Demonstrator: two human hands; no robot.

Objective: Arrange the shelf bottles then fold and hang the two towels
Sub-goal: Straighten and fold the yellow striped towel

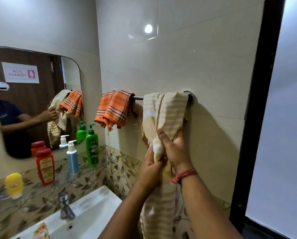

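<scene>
A tiled bathroom wall fills the frame, its towel rail (138, 97) at centre. The cream striped towel (163, 111) hangs there, right of the orange checked towel (115, 107). Both the left hand (152, 163) and right hand (176, 150) grip its bunched middle (fingers curled tight).

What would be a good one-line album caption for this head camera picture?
Both hands, left and right, grip the cream striped towel draped on the rail.
</scene>
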